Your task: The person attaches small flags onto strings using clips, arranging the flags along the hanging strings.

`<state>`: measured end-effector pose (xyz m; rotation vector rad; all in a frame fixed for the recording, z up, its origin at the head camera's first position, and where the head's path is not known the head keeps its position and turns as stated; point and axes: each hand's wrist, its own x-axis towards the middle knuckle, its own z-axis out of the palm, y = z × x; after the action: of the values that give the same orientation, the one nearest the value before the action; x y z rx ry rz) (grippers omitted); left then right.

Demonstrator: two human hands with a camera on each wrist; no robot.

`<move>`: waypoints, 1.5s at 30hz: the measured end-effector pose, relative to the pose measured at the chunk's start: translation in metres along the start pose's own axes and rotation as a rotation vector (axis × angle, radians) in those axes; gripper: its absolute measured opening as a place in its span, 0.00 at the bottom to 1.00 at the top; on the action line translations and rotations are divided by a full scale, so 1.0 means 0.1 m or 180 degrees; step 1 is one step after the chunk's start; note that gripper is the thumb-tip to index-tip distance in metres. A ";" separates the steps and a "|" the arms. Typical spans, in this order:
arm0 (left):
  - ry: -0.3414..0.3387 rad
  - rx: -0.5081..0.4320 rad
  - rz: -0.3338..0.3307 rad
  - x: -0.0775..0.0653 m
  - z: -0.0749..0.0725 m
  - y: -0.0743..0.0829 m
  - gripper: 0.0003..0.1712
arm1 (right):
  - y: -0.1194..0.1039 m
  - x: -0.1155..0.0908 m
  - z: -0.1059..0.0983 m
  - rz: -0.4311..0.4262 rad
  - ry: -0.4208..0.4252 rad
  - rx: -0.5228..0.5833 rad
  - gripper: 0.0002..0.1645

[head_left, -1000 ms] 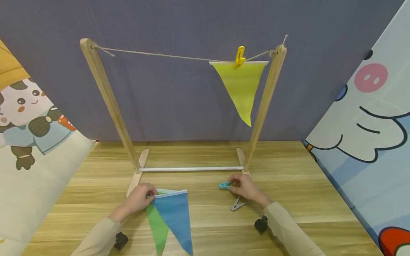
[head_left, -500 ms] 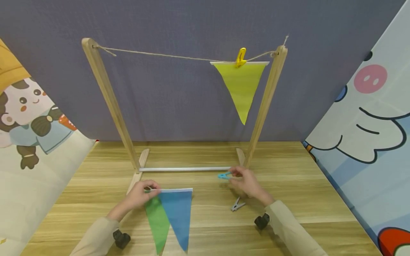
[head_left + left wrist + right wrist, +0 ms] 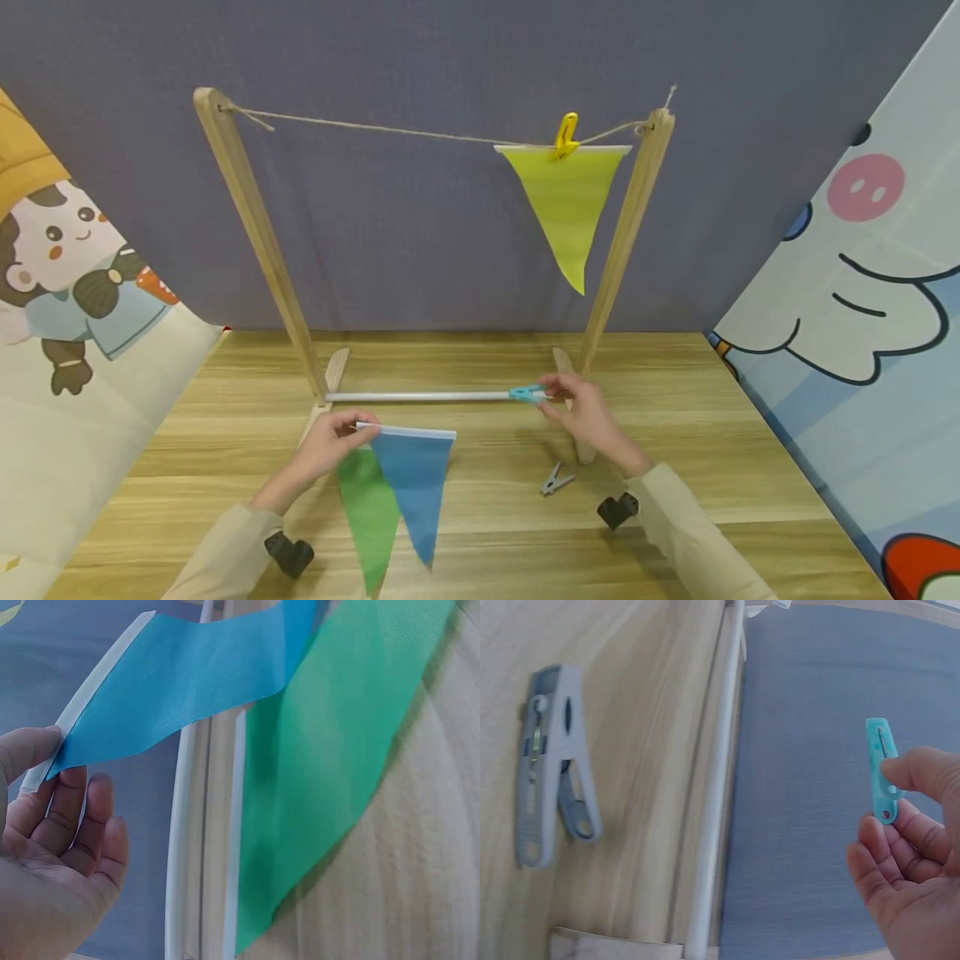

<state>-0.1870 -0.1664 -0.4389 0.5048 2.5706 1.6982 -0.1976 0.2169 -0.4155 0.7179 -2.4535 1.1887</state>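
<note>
My left hand pinches one corner of the blue pennant by its white top edge, and the pennant hangs above the table. Below and left of it lies a green pennant on the tabletop; the left wrist view shows it apart from the fingers. My right hand pinches a turquoise clothespin between thumb and fingers, held up near the white crossbar. A grey clothespin lies on the table just below the right hand. Overhead, a yellow pennant hangs from the string by a yellow clothespin.
A wooden frame stands behind the hands, with a left post, a right post and a white crossbar low between them. A grey-blue panel rises at the back. Printed cartoon sheets flank the table.
The left hand has lifted the blue pennant off the green one and upward. The right hand has raised the turquoise clothespin away from the grey one.
</note>
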 end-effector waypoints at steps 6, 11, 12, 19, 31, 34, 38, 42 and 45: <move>0.0069 -0.0043 -0.0088 0.03 0.01 0.06 0.08 | -0.07 0.06 -0.07 -0.0229 0.0039 0.0015 0.17; 0.0085 -0.0054 -0.0067 0.08 0.02 0.15 0.08 | -0.11 0.13 -0.11 -0.0319 0.0107 0.0097 0.16; 0.0093 -0.0080 -0.0045 0.10 0.02 0.17 0.08 | -0.12 0.15 -0.12 -0.0328 0.0127 0.0110 0.16; 0.0206 -0.0266 0.0088 0.24 0.03 0.29 0.09 | -0.22 0.23 -0.22 -0.0310 0.0257 0.0036 0.18; 0.0234 -0.0513 0.0233 0.43 -0.04 0.52 0.11 | -0.67 0.39 -0.45 -0.0489 0.0514 0.0042 0.16; 0.0279 -0.0491 0.0325 0.47 -0.07 0.58 0.10 | -0.62 0.43 -0.48 -0.0496 0.0545 0.0032 0.16; 0.0339 -0.0440 0.0353 0.52 -0.09 0.66 0.10 | -0.51 0.48 -0.52 -0.0485 0.0557 0.0027 0.17; 0.0385 -0.0431 0.0361 0.58 -0.11 0.74 0.10 | -0.54 0.53 -0.57 -0.0473 0.0565 -0.0024 0.17; 0.0417 -0.0440 0.0389 0.61 -0.13 0.80 0.11 | -0.58 0.57 -0.60 -0.0525 0.0567 -0.0086 0.17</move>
<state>-0.2272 -0.1324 -0.3523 0.5730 2.5308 1.9960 -0.2079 0.2168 -0.3145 0.7560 -2.2150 1.1048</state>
